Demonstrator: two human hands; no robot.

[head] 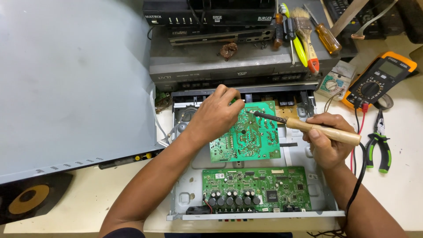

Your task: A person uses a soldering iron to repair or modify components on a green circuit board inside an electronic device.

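Bright even overhead light, soft shadows, sharp focus, edges bowed.

A pale workbench (396, 176) carries an opened player chassis (308, 154) at centre, green-handled pliers (379, 141) at three o'clock, an orange multimeter (380, 79) at two, a grey cover (66, 88) at nine.
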